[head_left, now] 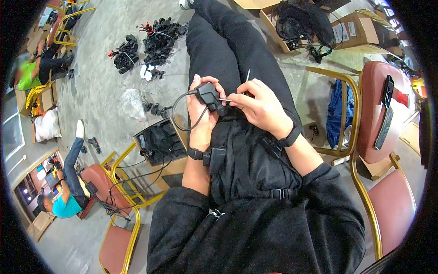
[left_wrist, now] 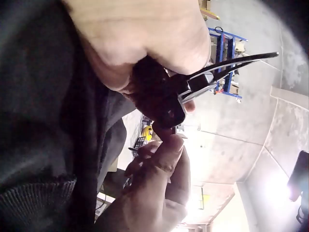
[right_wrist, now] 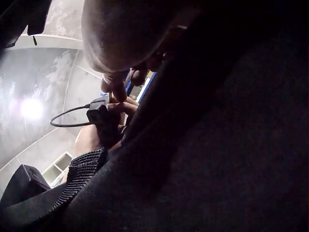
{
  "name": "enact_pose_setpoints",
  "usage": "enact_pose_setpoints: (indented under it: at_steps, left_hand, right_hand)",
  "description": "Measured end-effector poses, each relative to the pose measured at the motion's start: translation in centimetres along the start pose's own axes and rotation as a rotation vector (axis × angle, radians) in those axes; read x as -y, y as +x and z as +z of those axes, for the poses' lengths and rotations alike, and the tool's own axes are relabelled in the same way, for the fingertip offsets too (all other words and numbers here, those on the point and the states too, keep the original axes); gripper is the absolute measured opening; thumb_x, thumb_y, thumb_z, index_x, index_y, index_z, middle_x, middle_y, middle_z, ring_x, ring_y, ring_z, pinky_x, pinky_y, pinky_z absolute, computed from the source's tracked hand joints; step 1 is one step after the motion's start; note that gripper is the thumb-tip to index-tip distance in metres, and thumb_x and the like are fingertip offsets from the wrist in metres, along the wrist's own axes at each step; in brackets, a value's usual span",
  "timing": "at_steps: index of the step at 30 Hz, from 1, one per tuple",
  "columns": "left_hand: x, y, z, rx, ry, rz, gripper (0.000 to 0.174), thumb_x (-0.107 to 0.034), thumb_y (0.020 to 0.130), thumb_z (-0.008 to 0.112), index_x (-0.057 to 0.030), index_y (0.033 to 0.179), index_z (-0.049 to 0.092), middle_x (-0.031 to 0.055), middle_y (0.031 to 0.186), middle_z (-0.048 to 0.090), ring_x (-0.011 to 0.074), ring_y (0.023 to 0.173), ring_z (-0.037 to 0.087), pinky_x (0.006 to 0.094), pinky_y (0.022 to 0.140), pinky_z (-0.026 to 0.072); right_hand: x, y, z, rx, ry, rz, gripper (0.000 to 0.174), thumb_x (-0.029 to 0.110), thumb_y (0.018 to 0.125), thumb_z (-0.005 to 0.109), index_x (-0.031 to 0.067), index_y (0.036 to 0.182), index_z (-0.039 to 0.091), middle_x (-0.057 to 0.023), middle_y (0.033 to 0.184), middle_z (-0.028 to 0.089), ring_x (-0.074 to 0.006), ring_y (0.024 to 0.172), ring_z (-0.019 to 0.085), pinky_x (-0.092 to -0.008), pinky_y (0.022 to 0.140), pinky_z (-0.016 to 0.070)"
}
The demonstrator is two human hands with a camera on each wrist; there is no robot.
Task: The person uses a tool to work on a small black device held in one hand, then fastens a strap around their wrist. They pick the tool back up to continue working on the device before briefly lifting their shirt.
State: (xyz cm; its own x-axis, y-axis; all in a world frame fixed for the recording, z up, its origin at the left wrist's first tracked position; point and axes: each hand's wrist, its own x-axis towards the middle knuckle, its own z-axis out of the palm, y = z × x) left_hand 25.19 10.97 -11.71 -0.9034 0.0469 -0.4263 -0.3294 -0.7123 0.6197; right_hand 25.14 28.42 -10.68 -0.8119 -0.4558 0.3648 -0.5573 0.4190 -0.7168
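Head view | cradling black boxy device [head_left: 208, 95] in left hand [head_left: 200, 109], over black trousers [head_left: 214, 57] | pinching thin metal rod [head_left: 226, 100] in right hand [head_left: 264, 108], perhaps touching it | should handle light, rigid, slick; grip casing sides, spare bendy cable [head_left: 175, 112]

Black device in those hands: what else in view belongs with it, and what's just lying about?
Apparently in use:
black device, in left hand
thin metal piece, in right hand

Apparently lying about:
black bundles on floor
clear plastic
black strip on chair
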Motion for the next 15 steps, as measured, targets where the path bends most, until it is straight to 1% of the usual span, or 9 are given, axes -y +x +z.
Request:
enact_pose_setpoints:
  at_steps: [1,2,5,7,9,10,12,13,15]
  left_hand:
    - [0.0,0.0,0.1,-0.041,0.063,0.019,0.041,-0.041,0.099,0.040,-0.0053,0.088,0.056,0.0077,0.072,0.052,0.0193,0.062,0.053,0.0295,0.052,0.0442]
    - [0.3,0.1,-0.4,-0.016,0.027,0.063,0.045,-0.040,0.100,0.041,-0.0004,0.091,0.059,0.0111,0.071,0.059,0.0194,0.061,0.060,0.0285,0.051,0.0492]
    - [0.3,-0.2,-0.4,-0.025,0.066,0.077,0.046,-0.042,0.100,0.041,-0.0002,0.091,0.060,0.0105,0.072,0.060,0.0184,0.062,0.061,0.0279,0.052,0.0500]
    - [0.2,-0.4,0.0,-0.060,0.085,0.071,0.048,-0.043,0.099,0.043,-0.0003,0.090,0.061,0.0101,0.072,0.061,0.0178,0.061,0.061,0.0277,0.053,0.0505]
    - [0.3,-0.4,-0.2,-0.066,0.087,0.080,0.049,-0.045,0.099,0.044,-0.0005,0.087,0.062,0.0099,0.071,0.061,0.0181,0.060,0.061,0.0275,0.053,0.0499]
    - [0.4,-0.3,-0.4,-0.063,0.086,0.081,0.049,-0.045,0.099,0.044,-0.0005,0.087,0.062,0.0099,0.071,0.061,0.0181,0.060,0.061,0.0275,0.053,0.0499]
    - [0.6,-0.2,-0.5,-0.071,0.056,0.147,0.051,-0.047,0.098,0.044,-0.0010,0.085,0.062,0.0095,0.068,0.059,0.0183,0.058,0.060,0.0276,0.051,0.0487]
    - [0.6,-0.2,-0.4,-0.070,0.057,0.148,0.051,-0.047,0.098,0.044,-0.0010,0.085,0.062,0.0095,0.068,0.059,0.0183,0.058,0.060,0.0276,0.051,0.0487]
    - [0.5,-0.3,-0.3,-0.063,-0.009,0.140,0.051,-0.048,0.098,0.043,-0.0015,0.085,0.061,0.0092,0.067,0.058,0.0186,0.057,0.058,0.0280,0.050,0.0476]
  right_hand:
    - [0.1,0.0,0.0,0.008,-0.029,0.004,0.022,0.008,0.073,0.069,0.0093,0.094,0.067,-0.0059,0.088,0.057,-0.0244,0.082,0.056,-0.0347,0.073,0.0466]
    - [0.2,0.0,0.0,0.016,-0.057,0.009,0.023,0.005,0.071,0.068,0.0092,0.093,0.067,-0.0063,0.091,0.057,-0.0247,0.084,0.056,-0.0349,0.075,0.0466]
    - [0.6,0.2,0.0,-0.051,-0.107,-0.063,0.026,0.004,0.069,0.066,0.0090,0.095,0.066,-0.0076,0.094,0.056,-0.0252,0.087,0.056,-0.0351,0.078,0.0468]
    - [0.9,0.1,-0.2,-0.034,-0.128,-0.062,0.026,0.004,0.070,0.066,0.0086,0.095,0.066,-0.0091,0.097,0.056,-0.0260,0.090,0.056,-0.0347,0.080,0.0472]
    - [1.3,-0.1,-0.1,-0.017,-0.104,0.005,0.022,0.006,0.074,0.065,0.0088,0.096,0.066,-0.0070,0.095,0.057,-0.0248,0.090,0.056,-0.0335,0.081,0.0470]
    - [1.6,-0.1,-0.3,-0.018,-0.107,0.003,0.022,0.006,0.074,0.065,0.0088,0.096,0.066,-0.0070,0.095,0.057,-0.0248,0.090,0.056,-0.0335,0.081,0.0470]
    - [2.2,-0.1,-0.7,0.074,-0.055,0.145,0.015,0.010,0.082,0.064,0.0078,0.096,0.066,-0.0073,0.091,0.062,-0.0256,0.085,0.061,-0.0335,0.077,0.0493]
    - [2.2,-0.2,-0.4,0.072,-0.056,0.144,0.015,0.010,0.082,0.064,0.0078,0.096,0.066,-0.0073,0.091,0.062,-0.0256,0.085,0.061,-0.0335,0.077,0.0493]
    - [2.2,-0.5,0.5,-0.018,0.237,0.242,0.012,0.014,0.087,0.063,0.0066,0.095,0.067,-0.0090,0.085,0.066,-0.0275,0.077,0.064,-0.0347,0.071,0.0514]
